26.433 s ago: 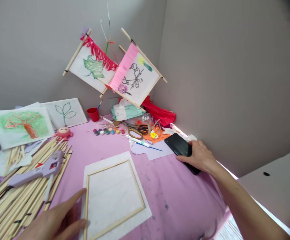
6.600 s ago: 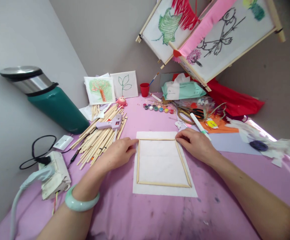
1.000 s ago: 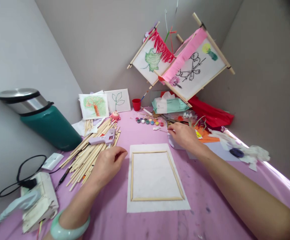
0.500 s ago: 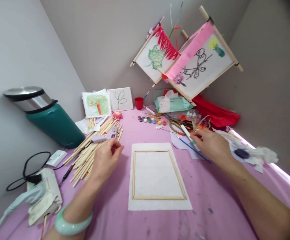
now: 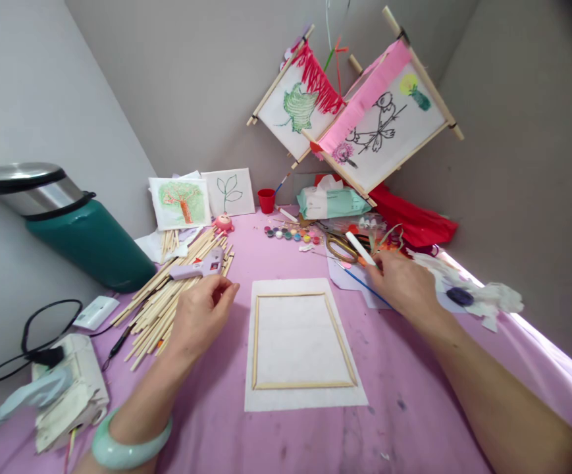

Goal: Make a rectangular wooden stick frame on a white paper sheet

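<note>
My right hand [image 5: 407, 280] is closed around a white marker [image 5: 361, 249], whose one end sticks out past the fingers toward the scissors. Just beneath that hand lies a blue paintbrush [image 5: 362, 284]. My left hand [image 5: 207, 306] is loosely closed, thumb close to the curled fingers, with nothing visible in it. It hovers beside a pale purple glue gun [image 5: 197, 264] resting on a pile of wooden sticks [image 5: 160, 316]. Between my hands a white paper sheet [image 5: 305, 342] lies flat, with a rectangular frame of thin sticks [image 5: 305, 385] on it.
Scissors [image 5: 341, 249], paint pots [image 5: 293, 234], a red cup [image 5: 266, 200] and a wipes pack [image 5: 332, 201] stand toward the back. A teal bottle [image 5: 88, 237] and a power strip [image 5: 76, 388] are at left. A decorated stick-framed lantern [image 5: 372, 125] hangs above the table's right.
The whole view has shifted slightly, so most things appear further left. My right hand still grips the marker, now held more steeply. The left hand keeps its pose.
</note>
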{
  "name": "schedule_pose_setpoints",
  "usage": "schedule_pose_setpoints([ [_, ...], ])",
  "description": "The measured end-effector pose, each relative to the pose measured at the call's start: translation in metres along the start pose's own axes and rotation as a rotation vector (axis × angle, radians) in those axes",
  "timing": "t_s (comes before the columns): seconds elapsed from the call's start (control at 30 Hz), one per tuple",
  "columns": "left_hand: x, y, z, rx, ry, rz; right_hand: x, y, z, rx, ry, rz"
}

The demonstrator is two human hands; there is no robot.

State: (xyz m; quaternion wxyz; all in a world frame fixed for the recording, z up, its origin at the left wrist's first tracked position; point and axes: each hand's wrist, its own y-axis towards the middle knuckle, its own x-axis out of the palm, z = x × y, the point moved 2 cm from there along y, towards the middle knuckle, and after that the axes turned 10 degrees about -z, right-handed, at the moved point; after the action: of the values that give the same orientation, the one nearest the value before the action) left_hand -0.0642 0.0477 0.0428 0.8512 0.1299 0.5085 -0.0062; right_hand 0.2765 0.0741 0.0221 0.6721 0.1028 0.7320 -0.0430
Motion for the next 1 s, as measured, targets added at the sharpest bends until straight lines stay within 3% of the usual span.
schedule_pose_setpoints([
  [0.1,0.000,0.000,0.002,0.036,-0.017,-0.001,-0.010,-0.008,-0.008,-0.224,0.182,0.211],
  [0.2,-0.001,-0.001,0.008,0.126,-0.059,-0.019,-0.015,-0.021,-0.024,-0.560,0.326,0.224],
  [0.3,0.000,-0.004,0.015,0.234,-0.153,-0.071,-0.015,-0.039,-0.047,-0.804,0.337,0.221],
  [0.5,0.013,-0.013,0.026,0.545,-0.149,-0.210,-0.008,-0.074,-0.092,-1.004,0.249,0.273],
  [0.6,0.019,-0.013,0.025,0.554,-0.059,-0.292,-0.007,-0.075,-0.098,-1.034,0.262,0.296],
  [0.7,0.019,-0.010,0.021,0.393,-0.006,-0.300,-0.009,-0.057,-0.080,-0.936,0.347,0.299],
  [0.8,0.015,-0.004,0.014,0.134,0.020,-0.259,-0.008,-0.029,-0.044,-0.526,0.304,0.267],
  [0.9,0.015,0.000,0.008,-0.022,0.041,-0.242,0.002,-0.008,-0.015,-0.221,0.048,0.049],
  [1.0,0.018,0.003,0.005,-0.063,0.040,-0.222,0.010,-0.001,-0.005,-0.140,-0.060,-0.134],
])
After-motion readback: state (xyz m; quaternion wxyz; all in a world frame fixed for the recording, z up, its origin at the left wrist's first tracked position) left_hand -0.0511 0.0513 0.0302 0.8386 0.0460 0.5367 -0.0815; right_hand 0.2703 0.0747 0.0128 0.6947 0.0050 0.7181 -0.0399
